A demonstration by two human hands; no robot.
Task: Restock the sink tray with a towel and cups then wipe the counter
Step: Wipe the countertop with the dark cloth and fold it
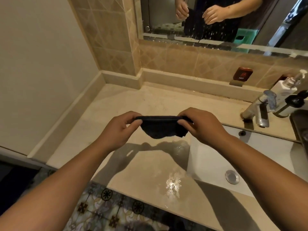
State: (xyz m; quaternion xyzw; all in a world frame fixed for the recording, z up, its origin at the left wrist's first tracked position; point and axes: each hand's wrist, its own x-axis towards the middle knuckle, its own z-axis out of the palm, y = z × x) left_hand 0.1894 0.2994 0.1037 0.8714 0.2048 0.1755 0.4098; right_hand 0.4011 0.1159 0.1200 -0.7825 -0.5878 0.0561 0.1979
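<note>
A small dark cloth (pixel 162 129) hangs stretched between my two hands above the beige counter (pixel 126 104). My left hand (pixel 119 129) pinches its left end and my right hand (pixel 201 124) pinches its right end. The cloth sags in the middle and does not touch the counter. A wet, shiny patch (pixel 173 184) lies on the counter near the front edge. A dark tray (pixel 300 129) shows partly at the far right edge; its contents are out of view.
A white sink basin (pixel 250 157) with a metal drain (pixel 232 176) sits to the right. A chrome faucet (pixel 260 109), a white pump bottle (pixel 286 85) and a dark pump bottle (pixel 295 100) stand behind it. A splashed mirror (pixel 216 22) hangs above; patterned floor lies below.
</note>
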